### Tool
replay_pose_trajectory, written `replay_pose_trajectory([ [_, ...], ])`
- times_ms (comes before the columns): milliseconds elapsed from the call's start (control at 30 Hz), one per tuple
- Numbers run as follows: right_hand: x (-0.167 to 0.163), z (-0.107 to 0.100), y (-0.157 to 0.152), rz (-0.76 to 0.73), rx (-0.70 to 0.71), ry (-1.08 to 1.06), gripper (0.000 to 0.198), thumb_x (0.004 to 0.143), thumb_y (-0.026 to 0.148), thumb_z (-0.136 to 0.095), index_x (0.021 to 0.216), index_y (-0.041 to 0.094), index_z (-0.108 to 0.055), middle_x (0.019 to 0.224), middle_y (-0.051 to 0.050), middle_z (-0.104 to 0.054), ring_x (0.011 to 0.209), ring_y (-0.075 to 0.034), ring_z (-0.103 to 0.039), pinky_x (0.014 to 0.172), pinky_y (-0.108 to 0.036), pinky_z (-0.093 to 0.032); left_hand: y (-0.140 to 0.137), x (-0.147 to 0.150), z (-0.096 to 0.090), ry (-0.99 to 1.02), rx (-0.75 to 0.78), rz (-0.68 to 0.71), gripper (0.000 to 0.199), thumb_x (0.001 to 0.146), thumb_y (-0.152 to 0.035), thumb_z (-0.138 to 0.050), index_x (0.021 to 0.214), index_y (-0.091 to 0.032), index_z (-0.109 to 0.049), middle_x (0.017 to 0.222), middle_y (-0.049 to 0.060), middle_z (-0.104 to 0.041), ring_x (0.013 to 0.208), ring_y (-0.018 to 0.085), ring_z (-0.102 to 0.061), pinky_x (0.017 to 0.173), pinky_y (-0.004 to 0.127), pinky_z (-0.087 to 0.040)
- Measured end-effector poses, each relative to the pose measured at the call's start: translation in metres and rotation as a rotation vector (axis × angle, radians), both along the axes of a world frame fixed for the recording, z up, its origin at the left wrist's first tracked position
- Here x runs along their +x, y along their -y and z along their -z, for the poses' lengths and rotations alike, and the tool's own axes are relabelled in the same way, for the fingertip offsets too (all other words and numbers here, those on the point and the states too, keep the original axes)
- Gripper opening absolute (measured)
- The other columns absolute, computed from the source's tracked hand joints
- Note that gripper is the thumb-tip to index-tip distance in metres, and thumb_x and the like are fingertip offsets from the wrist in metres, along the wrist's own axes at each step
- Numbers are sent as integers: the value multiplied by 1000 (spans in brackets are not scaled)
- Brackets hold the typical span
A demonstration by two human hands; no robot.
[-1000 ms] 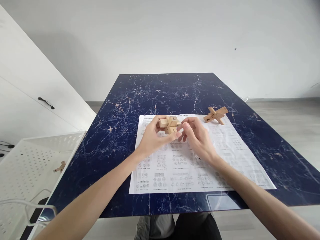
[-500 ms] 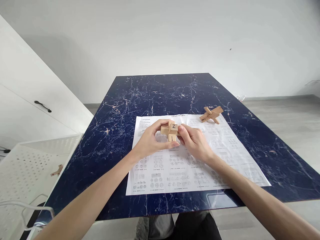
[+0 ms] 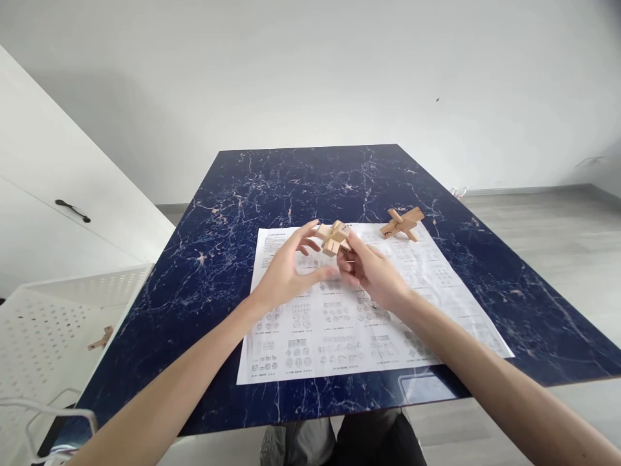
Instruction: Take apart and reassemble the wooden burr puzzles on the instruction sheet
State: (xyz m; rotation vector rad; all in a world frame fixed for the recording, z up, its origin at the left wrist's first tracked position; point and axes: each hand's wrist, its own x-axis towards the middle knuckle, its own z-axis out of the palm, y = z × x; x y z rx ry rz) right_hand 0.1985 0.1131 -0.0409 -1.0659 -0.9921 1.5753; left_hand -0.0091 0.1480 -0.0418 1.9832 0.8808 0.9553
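A light wooden burr puzzle (image 3: 334, 238), made of interlocking blocks with dark marks on their ends, is held tilted above the printed sheet. My right hand (image 3: 376, 270) pinches its right side, with the thumb on top and the other fingers curled below. At the puzzle's left stands my left hand (image 3: 294, 265), thumb and fingers spread apart. Its fingertips are close to the left end of the wood; whether they touch it I cannot tell. The printed paper sheet (image 3: 286, 323), covered with small diagrams, lies beneath both hands.
A second wooden puzzle (image 3: 402, 224), cross-shaped and marked, rests at the sheet's far right edge. The dark blue marbled table (image 3: 301, 181) backs onto a white wall. On the left are a white perforated basket (image 3: 48, 323) with a wooden piece (image 3: 101, 338) and a white cable (image 3: 48, 404).
My left hand has loosened from the puzzle, its thumb now apart from the wood. The puzzle has tilted and turned in my right hand. The view has shifted slightly.
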Motion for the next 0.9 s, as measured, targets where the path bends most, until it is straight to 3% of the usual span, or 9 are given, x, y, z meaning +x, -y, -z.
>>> replay_pose_trajectory([
  [167, 9, -1, -9, 134, -116, -394, 30, 101, 43, -76, 91, 17, -65, 68, 7, -46, 45, -3, -35, 41, -16, -34, -2, 1, 3, 13, -90, -101, 63, 97, -51, -75, 149, -26, -49, 139, 12, -66, 114, 24, -69, 98, 42, -55],
  [267, 14, -1, -14, 188, -193, -585, 17, 106, 24, -68, 92, 18, -62, 64, 9, -45, 42, -2, -33, 39, -12, -35, -1, 2, 1, -24, -129, -136, 51, 100, -48, -71, 141, -23, -54, 138, 13, -66, 111, 24, -70, 98, 43, -56],
  [400, 16, 1, -16, 229, -248, -743, 17, 111, 22, -56, 95, 18, -61, 63, 9, -49, 39, -2, -33, 38, -11, -36, 0, 3, -2, -53, -159, -153, 42, 100, -45, -70, 133, -22, -58, 138, 13, -66, 111, 24, -70, 98, 43, -57],
  [500, 12, -1, -12, 169, -200, -675, 17, 103, 32, -71, 97, 17, -64, 66, 8, -53, 40, -2, -34, 34, -13, -33, 0, 3, -3, -67, -162, -153, 40, 101, -47, -68, 131, -22, -60, 137, 12, -67, 110, 25, -71, 97, 43, -57],
  [600, 4, -5, -4, 15, -99, -452, 28, 90, 38, -85, 95, 18, -67, 69, 6, -57, 42, -4, -39, 35, -18, -30, -1, 2, -4, -91, -147, -149, 34, 101, -45, -67, 126, -23, -63, 130, 10, -71, 106, 24, -72, 96, 42, -57],
  [733, -4, -11, 2, -184, 33, -213, 32, 91, 46, -83, 89, 18, -67, 69, 5, -58, 47, -7, -47, 44, -22, -34, -2, 2, -5, -136, -116, -142, 26, 103, -43, -63, 119, -23, -67, 115, 6, -76, 101, 23, -73, 94, 41, -57],
  [900, -5, -11, 2, -241, 76, -95, 38, 90, 51, -84, 86, 19, -63, 71, 4, -58, 51, -8, -48, 48, -25, -34, 1, 2, -7, -148, -118, -62, 25, 107, -44, -57, 111, -23, -72, 102, 5, -80, 94, 23, -75, 85, 38, -57],
])
